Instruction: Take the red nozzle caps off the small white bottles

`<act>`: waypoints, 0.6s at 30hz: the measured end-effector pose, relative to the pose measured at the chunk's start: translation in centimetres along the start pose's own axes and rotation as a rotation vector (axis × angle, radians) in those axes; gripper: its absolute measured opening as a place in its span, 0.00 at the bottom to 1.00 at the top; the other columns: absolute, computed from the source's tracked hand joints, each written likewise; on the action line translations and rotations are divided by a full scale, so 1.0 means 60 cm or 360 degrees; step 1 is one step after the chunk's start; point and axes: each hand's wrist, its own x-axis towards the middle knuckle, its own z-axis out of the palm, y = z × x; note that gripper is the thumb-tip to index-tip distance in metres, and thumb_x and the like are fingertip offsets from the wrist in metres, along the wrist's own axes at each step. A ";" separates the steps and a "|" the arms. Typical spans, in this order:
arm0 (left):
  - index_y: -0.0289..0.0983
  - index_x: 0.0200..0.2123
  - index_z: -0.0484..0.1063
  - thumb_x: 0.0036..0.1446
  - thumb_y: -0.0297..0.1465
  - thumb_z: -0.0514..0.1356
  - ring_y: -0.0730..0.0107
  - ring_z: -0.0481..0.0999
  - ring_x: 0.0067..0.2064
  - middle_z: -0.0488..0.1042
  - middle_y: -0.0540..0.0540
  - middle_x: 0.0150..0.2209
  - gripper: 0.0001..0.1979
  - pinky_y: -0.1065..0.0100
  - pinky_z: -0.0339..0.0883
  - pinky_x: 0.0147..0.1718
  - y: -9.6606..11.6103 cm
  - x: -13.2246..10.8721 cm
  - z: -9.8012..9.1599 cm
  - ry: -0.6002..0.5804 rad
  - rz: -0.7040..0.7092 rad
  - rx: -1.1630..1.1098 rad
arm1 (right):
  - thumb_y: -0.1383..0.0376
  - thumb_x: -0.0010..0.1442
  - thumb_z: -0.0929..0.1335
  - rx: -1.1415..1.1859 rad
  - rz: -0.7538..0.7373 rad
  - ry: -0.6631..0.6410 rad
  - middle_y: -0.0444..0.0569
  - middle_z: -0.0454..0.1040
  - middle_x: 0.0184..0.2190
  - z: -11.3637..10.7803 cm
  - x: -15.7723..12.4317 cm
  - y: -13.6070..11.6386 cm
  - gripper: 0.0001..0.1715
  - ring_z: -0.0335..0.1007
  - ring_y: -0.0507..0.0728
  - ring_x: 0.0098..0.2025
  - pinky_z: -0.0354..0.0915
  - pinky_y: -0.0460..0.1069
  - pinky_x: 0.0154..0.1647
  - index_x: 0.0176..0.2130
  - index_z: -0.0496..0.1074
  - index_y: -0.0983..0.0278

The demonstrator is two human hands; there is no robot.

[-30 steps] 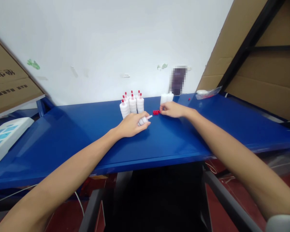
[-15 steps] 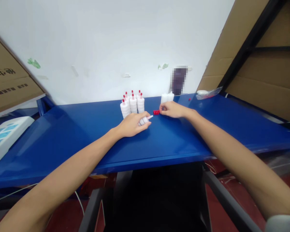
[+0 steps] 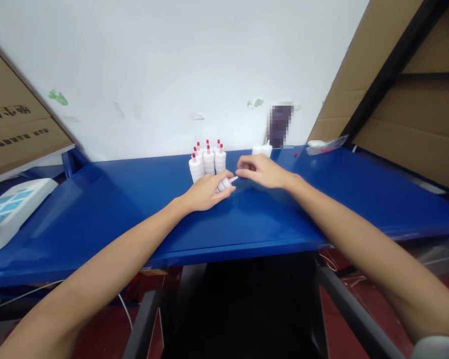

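Note:
My left hand (image 3: 206, 193) is wrapped round a white squeeze bottle (image 3: 224, 185) with ridged sides. The bottle lies tilted, its bare nozzle pointing right and slightly up. Just right of that nozzle, my right hand (image 3: 260, 170) has thumb and fingers bent together in a pinch. Whatever is between those fingertips is hidden. A bit of red from the small red caps (image 3: 242, 175) on the table shows beneath the right fingers. Behind my left hand stand several white bottles (image 3: 208, 160) with red caps on their nozzles.
Behind my right hand are white bottles (image 3: 262, 148) without red caps, partly covered. One loose red cap (image 3: 296, 155) and a clear plastic bag (image 3: 327, 145) lie farther right on the blue table (image 3: 134, 194). A white device (image 3: 15, 209) sits at the left; cardboard flanks both sides.
My right hand has moved left from the row of red caps toward the nozzle, now covering most of them. My left hand keeps the bottle in nearly the same spot.

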 end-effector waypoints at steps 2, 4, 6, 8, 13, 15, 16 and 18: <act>0.40 0.53 0.68 0.69 0.47 0.52 0.64 0.74 0.29 0.76 0.49 0.30 0.20 0.64 0.65 0.32 0.000 0.000 -0.001 -0.0005 0.0004 -0.0036 | 0.56 0.65 0.65 -0.0018 -0.0083 -0.0015 0.43 0.70 0.25 0.008 -0.002 -0.021 0.14 0.61 0.52 0.27 0.53 0.49 0.32 0.36 0.71 0.63; 0.39 0.51 0.68 0.69 0.47 0.51 0.64 0.74 0.30 0.75 0.49 0.30 0.19 0.64 0.65 0.33 -0.002 0.001 -0.001 0.0025 0.0022 -0.0067 | 0.57 0.66 0.65 -0.0058 -0.0120 -0.0018 0.43 0.70 0.25 0.014 -0.004 -0.035 0.12 0.61 0.52 0.27 0.53 0.49 0.33 0.36 0.69 0.63; 0.40 0.53 0.67 0.70 0.46 0.51 0.63 0.75 0.32 0.76 0.48 0.34 0.19 0.63 0.66 0.35 -0.005 0.002 -0.001 0.0070 0.0022 -0.0104 | 0.58 0.67 0.63 -0.0078 -0.0125 -0.0018 0.43 0.69 0.25 0.016 -0.005 -0.041 0.12 0.62 0.53 0.27 0.54 0.49 0.33 0.37 0.69 0.62; 0.40 0.58 0.64 0.69 0.47 0.52 0.62 0.75 0.33 0.77 0.47 0.36 0.22 0.62 0.67 0.36 -0.009 0.003 0.000 0.0111 -0.0016 -0.0128 | 0.57 0.69 0.61 -0.0096 -0.0121 -0.0009 0.44 0.70 0.25 0.014 -0.006 -0.041 0.13 0.63 0.54 0.28 0.55 0.50 0.34 0.40 0.69 0.62; 0.40 0.68 0.54 0.70 0.48 0.51 0.62 0.75 0.31 0.75 0.49 0.31 0.30 0.62 0.68 0.35 -0.010 0.002 0.002 0.0153 -0.0087 -0.0132 | 0.56 0.71 0.57 -0.0266 0.0056 0.0338 0.49 0.73 0.29 -0.009 -0.004 -0.015 0.18 0.66 0.58 0.31 0.59 0.52 0.38 0.47 0.69 0.62; 0.39 0.67 0.57 0.71 0.47 0.49 0.62 0.75 0.32 0.76 0.48 0.32 0.28 0.61 0.69 0.38 -0.007 0.001 0.001 0.0146 -0.0060 -0.0128 | 0.57 0.71 0.56 -0.0371 0.0257 0.0610 0.52 0.75 0.33 -0.027 -0.006 0.010 0.20 0.69 0.60 0.35 0.60 0.53 0.41 0.50 0.69 0.63; 0.39 0.65 0.60 0.71 0.47 0.49 0.62 0.76 0.33 0.76 0.47 0.33 0.27 0.60 0.69 0.39 -0.006 0.001 0.001 0.0139 -0.0044 -0.0122 | 0.57 0.71 0.56 -0.0430 0.0373 0.0741 0.54 0.76 0.35 -0.037 -0.007 0.026 0.21 0.70 0.62 0.38 0.60 0.54 0.43 0.51 0.69 0.63; 0.38 0.62 0.64 0.71 0.46 0.49 0.62 0.77 0.36 0.78 0.46 0.37 0.24 0.61 0.69 0.40 -0.004 0.001 0.000 0.0125 -0.0018 -0.0105 | 0.59 0.71 0.55 -0.0530 0.0591 0.0956 0.56 0.76 0.37 -0.056 -0.014 0.061 0.22 0.71 0.63 0.40 0.61 0.56 0.46 0.54 0.69 0.64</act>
